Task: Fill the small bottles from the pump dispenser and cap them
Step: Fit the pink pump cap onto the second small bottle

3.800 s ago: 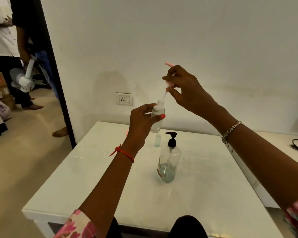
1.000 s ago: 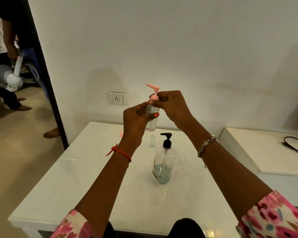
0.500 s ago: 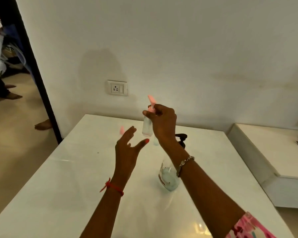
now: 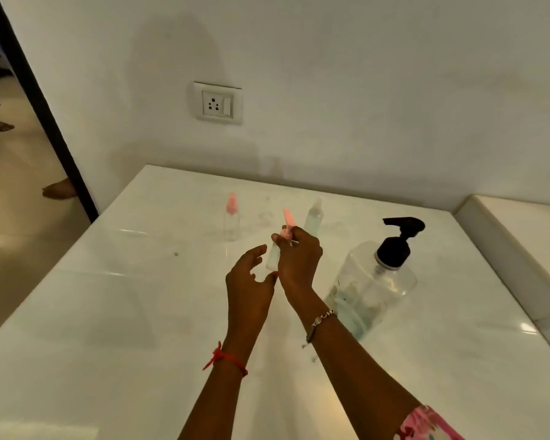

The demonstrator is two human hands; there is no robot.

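My right hand (image 4: 299,255) grips a small clear bottle (image 4: 273,257) by its pink pump cap (image 4: 288,224), just above the white table (image 4: 124,312). My left hand (image 4: 250,281) is open beside it, fingers spread, holding nothing. A large clear pump dispenser (image 4: 372,281) with a black pump head stands to the right, with a little bluish liquid at its base. Farther back stand another small bottle with a pink cap (image 4: 231,219) and a small bottle with a clear cap (image 4: 313,215).
The table meets a white wall with a power socket (image 4: 218,103). A lower white ledge (image 4: 521,236) adjoins the table on the right. A dark door frame (image 4: 45,115) at the left opens onto a floor where people's bare feet (image 4: 59,188) show.
My left hand let go of the small bottle and opened. My right hand lowered the capped bottle toward the table. The view tilted down and closer.
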